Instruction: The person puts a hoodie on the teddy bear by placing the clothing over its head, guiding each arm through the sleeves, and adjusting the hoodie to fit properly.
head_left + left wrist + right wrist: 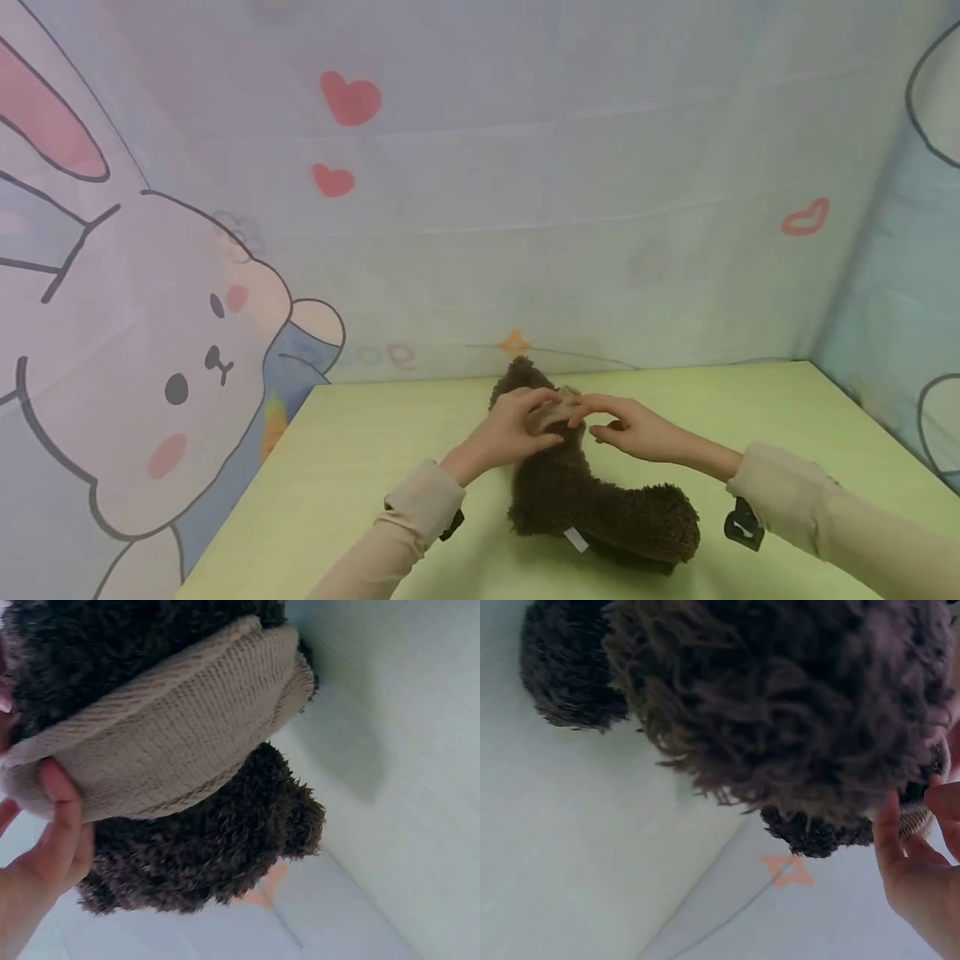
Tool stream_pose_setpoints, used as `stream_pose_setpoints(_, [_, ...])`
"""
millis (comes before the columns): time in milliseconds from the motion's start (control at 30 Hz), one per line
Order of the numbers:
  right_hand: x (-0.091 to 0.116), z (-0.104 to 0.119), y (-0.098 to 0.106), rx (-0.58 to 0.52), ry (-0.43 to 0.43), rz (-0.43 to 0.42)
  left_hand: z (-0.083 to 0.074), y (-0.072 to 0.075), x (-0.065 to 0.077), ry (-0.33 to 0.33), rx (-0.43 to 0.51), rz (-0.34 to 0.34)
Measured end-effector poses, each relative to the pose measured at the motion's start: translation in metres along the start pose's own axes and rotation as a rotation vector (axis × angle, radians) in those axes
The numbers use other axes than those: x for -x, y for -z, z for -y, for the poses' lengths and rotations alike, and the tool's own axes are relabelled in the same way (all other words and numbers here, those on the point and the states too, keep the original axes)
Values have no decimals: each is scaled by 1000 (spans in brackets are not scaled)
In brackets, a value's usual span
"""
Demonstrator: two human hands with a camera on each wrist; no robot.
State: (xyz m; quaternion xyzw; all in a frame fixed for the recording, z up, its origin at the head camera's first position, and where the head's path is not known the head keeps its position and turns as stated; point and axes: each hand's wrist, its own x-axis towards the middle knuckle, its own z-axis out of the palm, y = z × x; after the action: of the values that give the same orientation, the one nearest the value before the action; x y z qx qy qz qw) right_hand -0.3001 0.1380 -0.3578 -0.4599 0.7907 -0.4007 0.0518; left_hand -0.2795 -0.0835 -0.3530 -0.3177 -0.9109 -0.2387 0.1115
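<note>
A dark brown curly plush toy [558, 479] lies on the table, with a beige ribbed knit band [172, 735] around part of it. At the left end of this band my left hand [513, 427] pinches the fabric, one fingertip pressing into its fold in the left wrist view. Opposite it, my right hand [641, 427] has bent fingers at the band's right edge. In the right wrist view, the right hand's fingers [889, 832] pinch near the knit, partly hidden behind the fur. A small white tag [576, 539] shows on the toy's near side.
The light green table [375, 467] reaches back to a pale cloth backdrop [570, 208] printed with hearts. A large printed rabbit [187, 358] covers the left side. Dark wrist devices [744, 525] sit by the beige sleeves [795, 492].
</note>
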Motion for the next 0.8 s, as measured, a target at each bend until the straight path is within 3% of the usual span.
stream_pose_setpoints(67, [-2, -1, 2, -44, -17, -30, -2, 2, 1, 17, 27, 54])
stream_pose_setpoints(167, [-6, 3, 4, -77, -75, -91, -3, 1, 2, 2, 0, 67])
stream_pose_setpoints(367, [-14, 11, 4, 107, -142, -153, 0, -6, 5, -93, -138, -50])
stream_pose_setpoints(633, [-22, 16, 2, 219, -93, -95, 3, -10, 11, -75, -223, -142])
stream_pose_setpoints(800, [-27, 23, -1, 311, -87, -65, 6, -13, 12, -159, -254, -194])
